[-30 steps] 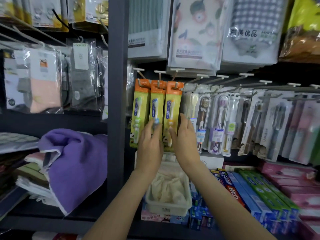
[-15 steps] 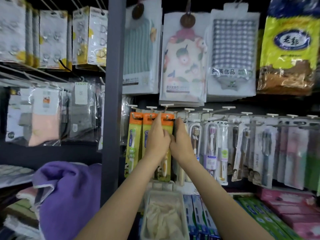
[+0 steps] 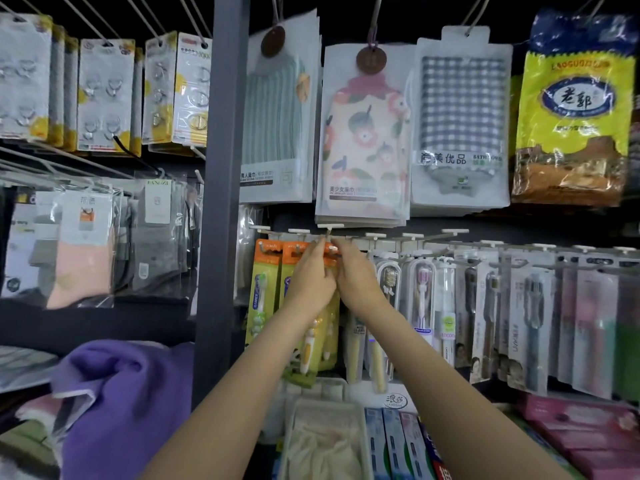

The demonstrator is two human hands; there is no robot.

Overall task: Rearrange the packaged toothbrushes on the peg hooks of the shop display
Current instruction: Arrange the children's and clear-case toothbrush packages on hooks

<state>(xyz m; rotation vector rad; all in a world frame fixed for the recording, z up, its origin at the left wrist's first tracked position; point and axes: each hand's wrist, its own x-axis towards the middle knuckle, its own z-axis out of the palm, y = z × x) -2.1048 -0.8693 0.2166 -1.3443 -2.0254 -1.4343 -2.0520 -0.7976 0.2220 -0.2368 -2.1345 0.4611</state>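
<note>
Both hands meet at the orange header of a toothbrush pack (image 3: 320, 336), left hand (image 3: 311, 277) and right hand (image 3: 355, 275) pinching its top at the hook (image 3: 329, 233) just above, apparently to work its hole along the peg.

Single head cam, close in, facing the peg hooks (image 3: 329, 230) straight on at hand height; forearms enter from bottom edge.
</note>
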